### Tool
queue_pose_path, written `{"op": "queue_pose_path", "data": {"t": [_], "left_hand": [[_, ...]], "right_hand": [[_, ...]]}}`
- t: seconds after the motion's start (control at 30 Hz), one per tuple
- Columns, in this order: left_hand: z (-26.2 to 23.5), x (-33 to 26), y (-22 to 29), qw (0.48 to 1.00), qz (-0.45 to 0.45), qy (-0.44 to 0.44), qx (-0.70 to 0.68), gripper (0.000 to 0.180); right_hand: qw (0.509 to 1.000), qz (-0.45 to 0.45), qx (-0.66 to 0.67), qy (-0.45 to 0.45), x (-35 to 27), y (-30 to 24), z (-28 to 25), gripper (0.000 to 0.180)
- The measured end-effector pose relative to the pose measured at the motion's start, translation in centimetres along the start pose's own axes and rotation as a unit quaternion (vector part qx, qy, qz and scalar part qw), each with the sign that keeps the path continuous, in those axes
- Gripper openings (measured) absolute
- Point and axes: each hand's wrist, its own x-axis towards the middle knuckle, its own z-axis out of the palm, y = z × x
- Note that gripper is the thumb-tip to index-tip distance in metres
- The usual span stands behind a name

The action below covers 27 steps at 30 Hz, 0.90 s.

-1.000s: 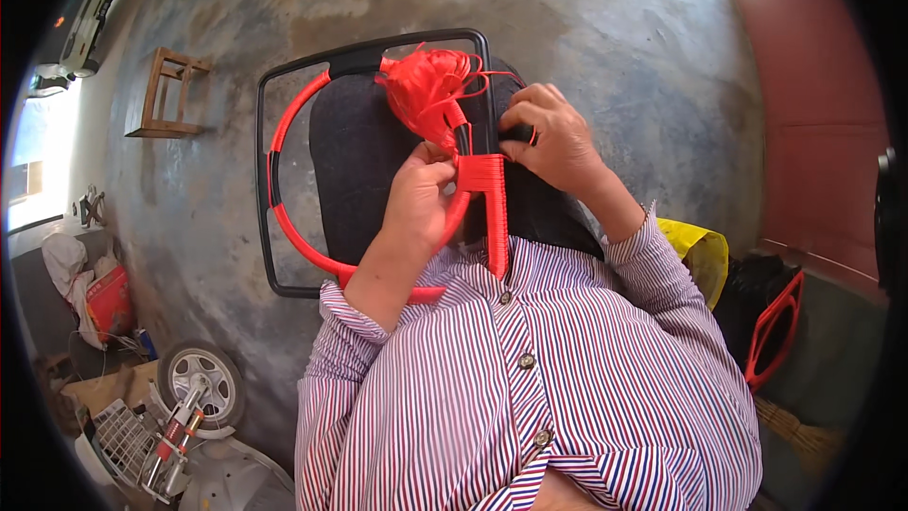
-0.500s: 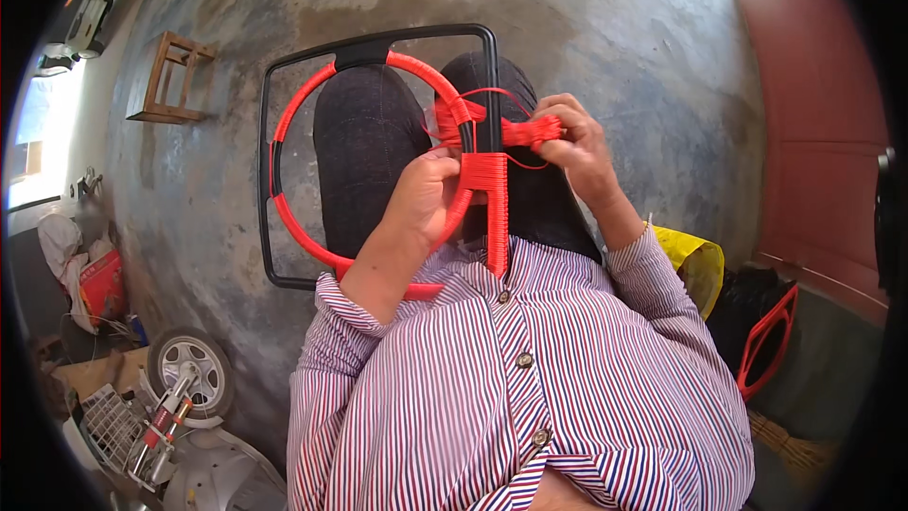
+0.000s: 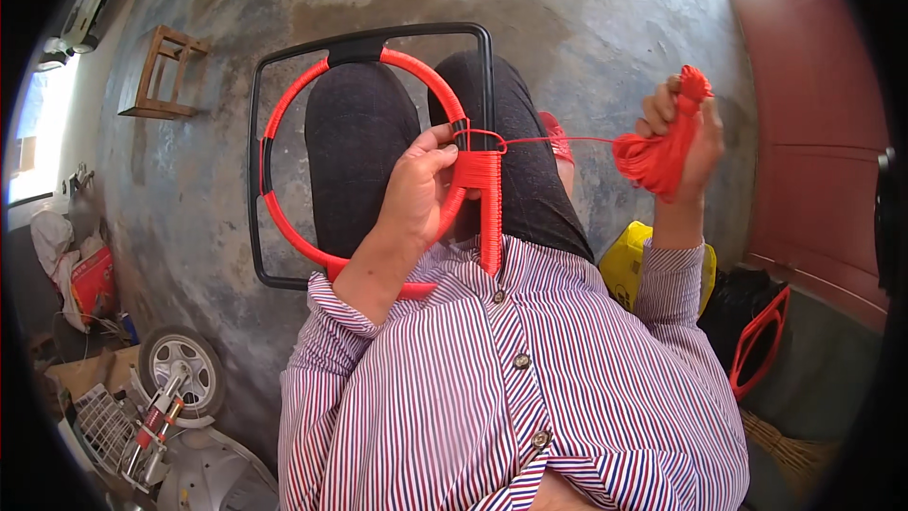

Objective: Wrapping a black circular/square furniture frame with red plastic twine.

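On my lap rests a black rounded rectangular frame [image 3: 255,180] with a ring [image 3: 288,99] inside it, mostly wrapped in red cord. My left hand [image 3: 421,180] is closed on the ring's right side, its thumb and fingertips at the tightly wound red section [image 3: 480,170] that joins ring and frame. Out to the right, my right hand [image 3: 695,137] is closed around a bundle of red cord [image 3: 653,156]. One strand [image 3: 558,139] runs taut from that bundle to a small loop around the frame's right bar, just above the windings.
A small wooden stool [image 3: 165,76] lies on the concrete floor [image 3: 586,38] at the far left. At the lower left is a scooter's wheel [image 3: 183,374]. Yellow [image 3: 619,265] and black bags [image 3: 738,308] lie at the right, beside another red ring-shaped piece [image 3: 764,345] and a red door [image 3: 804,123].
My right hand has swung out to the right and up with the cord bundle, which has come away from the frame. The strand has drawn tight. My left hand stays at the ring.
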Motion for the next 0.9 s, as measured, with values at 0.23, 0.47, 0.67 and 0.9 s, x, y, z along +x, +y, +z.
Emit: {"op": "queue_pose_path", "data": {"t": [0.23,0.47,0.67,0.9], "left_hand": [[-1.0,0.1,-0.7,0.996,0.012,0.011,0.090,0.016],[-1.7,0.1,-0.8,0.993,0.006,0.017,0.112,0.011],[-1.8,0.0,-0.5,0.993,-0.023,0.030,0.112,0.011],[-1.3,0.1,-0.3,0.997,-0.031,0.026,0.073,0.014]], "right_hand": [[0.878,0.166,-0.444,-0.066,-0.5,9.3,5.0,0.017],[0.949,0.161,-0.272,-0.008,0.7,8.6,3.7,0.016],[0.973,0.185,-0.134,0.038,-0.3,8.1,5.8,0.018],[0.960,0.173,-0.220,0.009,0.2,6.5,5.5,0.014]]}}
